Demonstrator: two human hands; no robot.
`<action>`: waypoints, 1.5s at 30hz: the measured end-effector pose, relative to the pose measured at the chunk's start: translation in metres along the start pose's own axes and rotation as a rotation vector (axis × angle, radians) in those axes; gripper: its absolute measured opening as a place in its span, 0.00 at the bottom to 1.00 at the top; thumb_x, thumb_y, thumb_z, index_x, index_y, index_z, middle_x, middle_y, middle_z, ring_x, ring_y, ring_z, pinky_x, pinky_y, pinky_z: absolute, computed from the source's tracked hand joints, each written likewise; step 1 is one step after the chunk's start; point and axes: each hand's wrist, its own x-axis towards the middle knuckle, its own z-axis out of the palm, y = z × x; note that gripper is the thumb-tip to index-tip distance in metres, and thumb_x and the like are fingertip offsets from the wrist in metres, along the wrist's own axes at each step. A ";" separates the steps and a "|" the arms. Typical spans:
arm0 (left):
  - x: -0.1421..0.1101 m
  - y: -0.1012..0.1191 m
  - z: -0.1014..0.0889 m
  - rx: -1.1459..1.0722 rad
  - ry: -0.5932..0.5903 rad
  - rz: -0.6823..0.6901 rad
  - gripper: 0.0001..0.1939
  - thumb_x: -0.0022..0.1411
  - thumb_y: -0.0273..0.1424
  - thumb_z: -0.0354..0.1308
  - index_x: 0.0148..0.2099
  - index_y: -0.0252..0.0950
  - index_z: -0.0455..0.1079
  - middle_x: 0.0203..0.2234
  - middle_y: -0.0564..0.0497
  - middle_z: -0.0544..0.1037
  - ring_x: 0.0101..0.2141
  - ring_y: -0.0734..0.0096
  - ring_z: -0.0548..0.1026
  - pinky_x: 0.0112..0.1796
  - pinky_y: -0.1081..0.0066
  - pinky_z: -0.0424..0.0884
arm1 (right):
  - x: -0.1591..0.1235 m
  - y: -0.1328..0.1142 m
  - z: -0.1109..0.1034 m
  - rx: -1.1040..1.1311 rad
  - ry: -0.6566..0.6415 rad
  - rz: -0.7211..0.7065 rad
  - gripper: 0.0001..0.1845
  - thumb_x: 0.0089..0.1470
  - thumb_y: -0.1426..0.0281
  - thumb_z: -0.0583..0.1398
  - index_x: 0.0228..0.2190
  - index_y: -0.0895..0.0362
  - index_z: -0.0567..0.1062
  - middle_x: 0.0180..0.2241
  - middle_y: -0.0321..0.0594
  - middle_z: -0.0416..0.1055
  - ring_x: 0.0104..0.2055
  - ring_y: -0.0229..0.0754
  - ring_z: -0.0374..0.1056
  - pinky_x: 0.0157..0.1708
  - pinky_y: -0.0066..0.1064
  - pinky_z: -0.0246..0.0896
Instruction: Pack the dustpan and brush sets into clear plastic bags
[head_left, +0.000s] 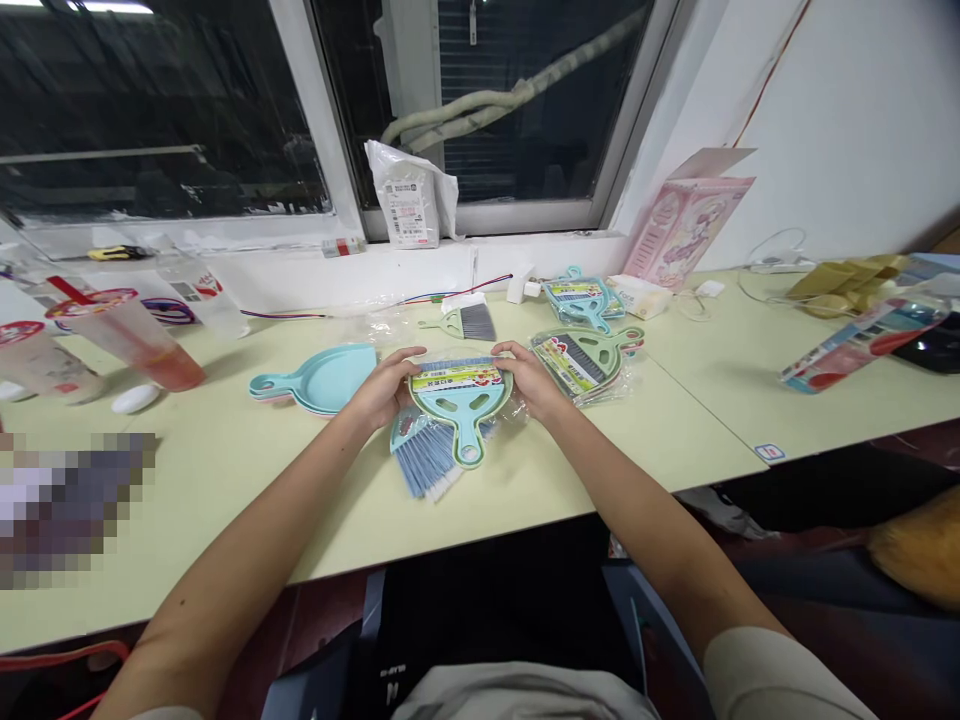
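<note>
Between both hands is a packaged dustpan and brush set (466, 402) in clear plastic, blue-green, with a printed label across its top and its handle toward me. My left hand (388, 388) is closed on its left edge. The right edge is gripped by my right hand (529, 380). Beneath it, partly covered, lies a loose brush (425, 455) with blue, white-tipped bristles. Left of my hands sit stacked blue dustpans (330, 380). A small green brush (465, 320) with grey bristles lies behind. More packaged sets (581, 360) are piled to the right.
A further pile of packaged sets (581, 295) lies farther back. Drink cups (131, 340) and a white mouse-shaped item (136, 399) stand at left. A pink box (686, 225) leans by the wall; a white plastic package (411, 200) rests on the sill. A clear-and-pink package (862, 345) is at right.
</note>
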 end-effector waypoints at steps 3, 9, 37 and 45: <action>0.001 -0.001 -0.001 0.016 -0.011 0.020 0.22 0.46 0.24 0.66 0.47 0.40 0.73 0.26 0.55 0.74 0.23 0.70 0.75 0.21 0.74 0.72 | 0.001 0.002 0.001 0.016 -0.015 -0.006 0.16 0.38 0.67 0.67 0.33 0.51 0.71 0.22 0.29 0.71 0.23 0.39 0.67 0.21 0.27 0.61; 0.005 -0.006 0.002 -0.008 0.074 0.108 0.11 0.45 0.25 0.65 0.33 0.36 0.71 0.25 0.54 0.72 0.22 0.74 0.71 0.20 0.77 0.66 | 0.006 -0.002 -0.002 0.130 0.009 0.027 0.08 0.40 0.69 0.64 0.28 0.54 0.72 0.22 0.30 0.68 0.24 0.36 0.64 0.23 0.26 0.60; -0.004 -0.005 0.008 -0.105 -0.077 0.195 0.26 0.49 0.30 0.71 0.51 0.40 0.70 0.27 0.56 0.75 0.25 0.71 0.75 0.27 0.70 0.74 | 0.019 0.004 -0.012 0.198 0.125 -0.058 0.11 0.38 0.68 0.64 0.29 0.54 0.74 0.25 0.33 0.71 0.28 0.40 0.68 0.28 0.32 0.68; -0.007 -0.004 0.011 -0.024 -0.041 0.189 0.16 0.49 0.32 0.68 0.41 0.37 0.72 0.26 0.51 0.76 0.26 0.66 0.76 0.25 0.69 0.72 | 0.010 0.004 -0.005 0.121 0.096 -0.035 0.18 0.37 0.67 0.69 0.32 0.51 0.70 0.24 0.29 0.71 0.27 0.40 0.69 0.28 0.32 0.68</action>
